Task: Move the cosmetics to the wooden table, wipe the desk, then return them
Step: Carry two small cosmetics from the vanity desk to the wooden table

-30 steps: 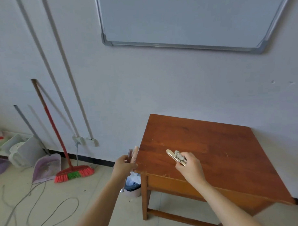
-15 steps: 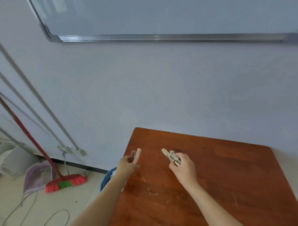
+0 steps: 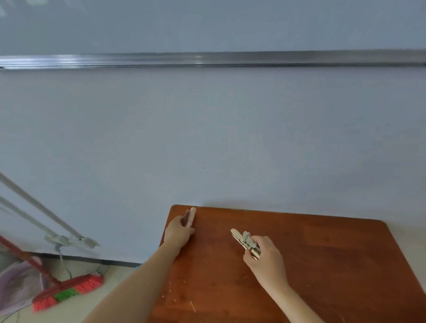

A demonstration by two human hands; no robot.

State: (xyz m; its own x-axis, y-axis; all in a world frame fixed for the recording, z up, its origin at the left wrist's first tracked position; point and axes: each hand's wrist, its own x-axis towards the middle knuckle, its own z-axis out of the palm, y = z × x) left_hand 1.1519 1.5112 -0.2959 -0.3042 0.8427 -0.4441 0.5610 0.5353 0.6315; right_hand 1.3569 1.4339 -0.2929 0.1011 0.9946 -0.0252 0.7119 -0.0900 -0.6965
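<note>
A reddish-brown wooden table fills the lower right and stands against the wall. My left hand is over its far left corner, closed around two slim cosmetic sticks, one pale pink and one dark, which point up and away. My right hand is over the middle of the table, holding a cream-coloured cosmetic tube together with a small grey crumpled piece. I cannot tell whether the items touch the tabletop.
A whiteboard's metal rail runs across the wall above. On the floor at left lie a red broom with green bristles, a purple dustpan, grey poles leaning on the wall and loose cables.
I have come closer to the table, which now fills more of the view. Both hands have moved forward over the tabletop, the left one to the far left corner, still holding their items.
</note>
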